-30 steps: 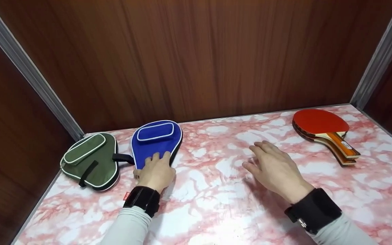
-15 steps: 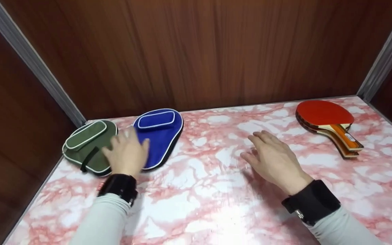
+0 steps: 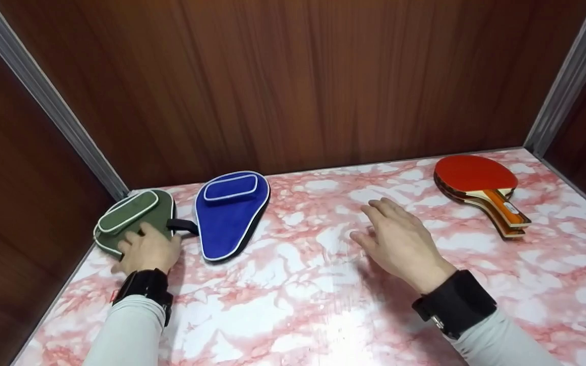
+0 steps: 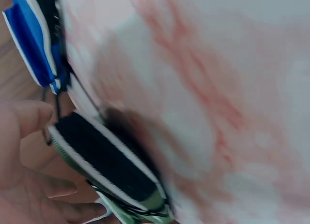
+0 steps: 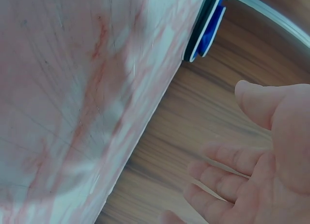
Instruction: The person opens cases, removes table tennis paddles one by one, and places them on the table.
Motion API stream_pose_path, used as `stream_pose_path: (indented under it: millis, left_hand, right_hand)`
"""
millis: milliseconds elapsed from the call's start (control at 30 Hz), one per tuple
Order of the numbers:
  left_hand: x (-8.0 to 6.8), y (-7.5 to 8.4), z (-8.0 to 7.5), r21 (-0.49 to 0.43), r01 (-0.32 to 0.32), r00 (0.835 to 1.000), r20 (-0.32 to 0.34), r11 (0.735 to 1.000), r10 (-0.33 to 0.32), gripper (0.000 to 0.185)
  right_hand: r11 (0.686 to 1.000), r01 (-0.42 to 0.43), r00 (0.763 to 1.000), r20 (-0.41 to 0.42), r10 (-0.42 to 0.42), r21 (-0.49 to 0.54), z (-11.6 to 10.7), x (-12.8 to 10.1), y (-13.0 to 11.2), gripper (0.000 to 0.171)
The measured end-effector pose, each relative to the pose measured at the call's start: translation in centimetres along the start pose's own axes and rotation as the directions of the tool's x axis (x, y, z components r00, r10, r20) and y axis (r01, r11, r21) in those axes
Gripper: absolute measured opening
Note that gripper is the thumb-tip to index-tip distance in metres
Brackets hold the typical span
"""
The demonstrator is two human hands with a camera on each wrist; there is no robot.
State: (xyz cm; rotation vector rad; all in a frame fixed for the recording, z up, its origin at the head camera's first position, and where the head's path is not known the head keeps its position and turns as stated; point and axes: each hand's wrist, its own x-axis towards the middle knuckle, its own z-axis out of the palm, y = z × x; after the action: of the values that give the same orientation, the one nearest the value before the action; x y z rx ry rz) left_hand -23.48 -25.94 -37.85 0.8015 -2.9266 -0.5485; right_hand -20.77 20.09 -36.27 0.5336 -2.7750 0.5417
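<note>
Pink-and-white marbled laminate forms the table (image 3: 293,300), which is enclosed by dark wood-grain panels on three sides.

Head view. A green paddle case (image 3: 133,218), trimmed in white and fitted with a black strap, is laid flat at the far left corner. The left hand (image 3: 148,250) is set on its near end, knuckles up; the fingertips are hidden under the hand, so it cannot be told whether the edge is gripped or only pressed. A blue paddle case (image 3: 229,213) with a raised pocket is placed just beside the green one, apart from the hand. The right hand (image 3: 400,241) is held palm down at mid-table, fingers relaxed and slightly spread, nothing held; contact with the surface cannot be confirmed. Table tennis paddles (image 3: 481,190), red rubber uppermost and handles aligned, are stacked at the far right, well apart from both hands, presumably kept together for easy reach.

Left wrist view. The green case (image 4: 109,171) is seen edge-on and blurred, its black side wall bordered in white, with the fingers (image 4: 29,120) lying against it. The blue case (image 4: 36,45) appears at upper left.

Right wrist view. The palm and loosely extended fingers (image 5: 227,156) are shown empty against the wood panel; an edge of the blue case (image 5: 208,28) is visible beyond the table.
</note>
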Motion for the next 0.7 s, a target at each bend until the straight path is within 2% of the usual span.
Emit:
stream_pose_path:
  millis: [100, 333, 433, 567, 700]
  left_hand:
    - [0.5, -0.3, 0.2, -0.017, 0.014, 0.999, 0.030, 1.000, -0.013, 0.093]
    - [2.1, -0.1, 0.7, -0.091, 0.056, 0.998, 0.004, 0.994, -0.056, 0.098]
    - [3.1, -0.4, 1.0, -0.093, 0.093, 0.995, 0.030, 0.991, -0.091, 0.102]
    - [4.1, -1.3, 1.1, -0.099, 0.116, 0.992, 0.070, 0.988, -0.109, 0.101]
    - [4.1, -1.8, 0.5, -0.124, 0.094, 0.994, 0.068, 0.988, -0.086, 0.099]
  right_hand:
    - [1.000, 0.001, 1.000, -0.012, -0.001, -0.005, 0.1, -0.1, 0.2, 0.062]
    - [1.000, 0.020, 0.999, -0.043, -0.020, -0.002, 0.6, -0.4, 0.5, 0.060]
    - [1.000, 0.017, 0.999, -0.046, -0.017, -0.005, 0.7, -0.5, 0.5, 0.060]
    - [1.000, 0.006, 0.999, -0.031, -0.006, -0.008, 0.9, -0.4, 0.4, 0.061]
    - [1.000, -0.016, 1.000, 0.023, 0.016, -0.004, 1.0, -0.3, 0.3, 0.066]
